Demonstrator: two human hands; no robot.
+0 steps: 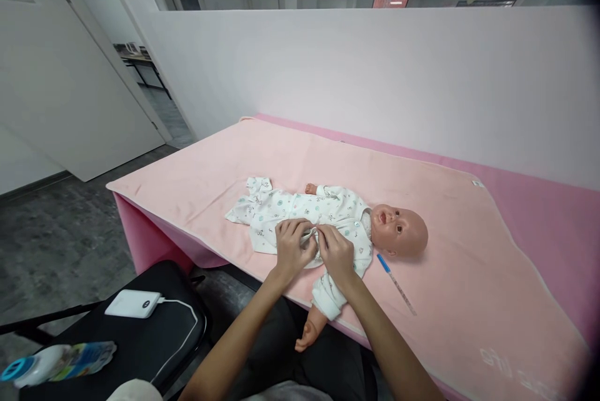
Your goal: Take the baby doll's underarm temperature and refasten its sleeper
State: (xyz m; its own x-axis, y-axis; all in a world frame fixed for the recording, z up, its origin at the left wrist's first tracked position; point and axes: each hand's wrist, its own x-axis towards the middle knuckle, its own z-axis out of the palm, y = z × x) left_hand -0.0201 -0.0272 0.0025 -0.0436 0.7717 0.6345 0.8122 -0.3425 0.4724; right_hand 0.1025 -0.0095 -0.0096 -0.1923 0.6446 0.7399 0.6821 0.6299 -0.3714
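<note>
A baby doll [398, 230] lies on its back on a pink blanket [445, 276], head to the right, dressed in a white printed onesie [300, 207]. Both hands meet at the front of the onesie over the belly. My left hand [291, 246] pinches a fold of the white fabric. My right hand [336, 252] pinches the same opening from the other side. One doll arm hangs over the table's near edge. A thermometer with a blue tip [396, 282] lies on the blanket just below the doll's head.
A black chair [154, 332] at lower left holds a white power bank [132, 303] with a cable and a bottle [56, 361]. A white partition wall [375, 76] runs behind the table. An open doorway is at the far left.
</note>
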